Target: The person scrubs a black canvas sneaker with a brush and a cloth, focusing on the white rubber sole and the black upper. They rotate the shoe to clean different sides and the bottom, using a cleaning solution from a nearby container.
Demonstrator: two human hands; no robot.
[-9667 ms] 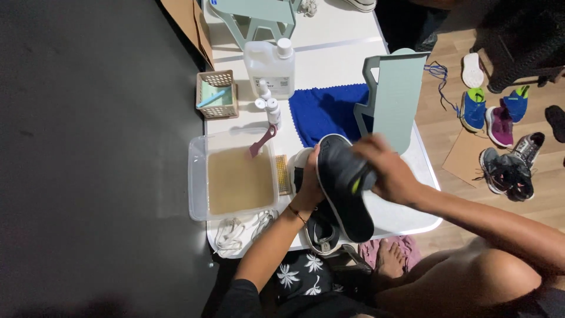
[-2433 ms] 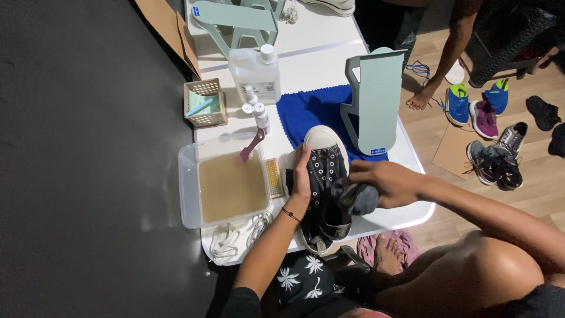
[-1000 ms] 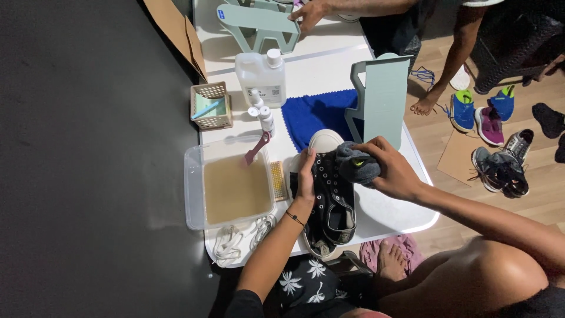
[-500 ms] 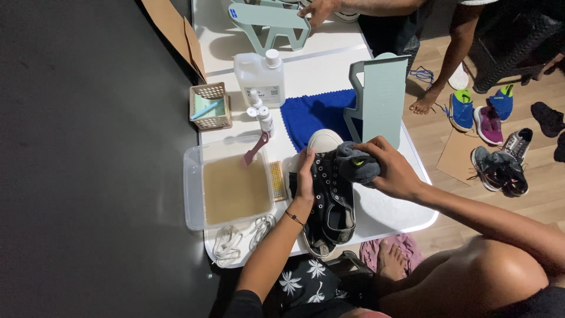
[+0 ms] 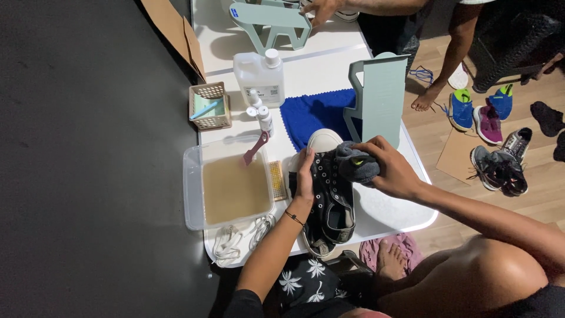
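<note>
Fingers of the left hand (image 5: 304, 176) are grasping the black sneaker (image 5: 331, 197); the right hand (image 5: 391, 171) is clenching a grey cloth (image 5: 356, 165) against its toe end.

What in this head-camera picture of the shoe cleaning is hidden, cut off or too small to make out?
- Black shoe: heel past the table edge; left side behind left hand.
- Right hand: palm hidden by the grey cloth.
- Jug label: too small.
- Tub: murky water hides its bottom.
</note>
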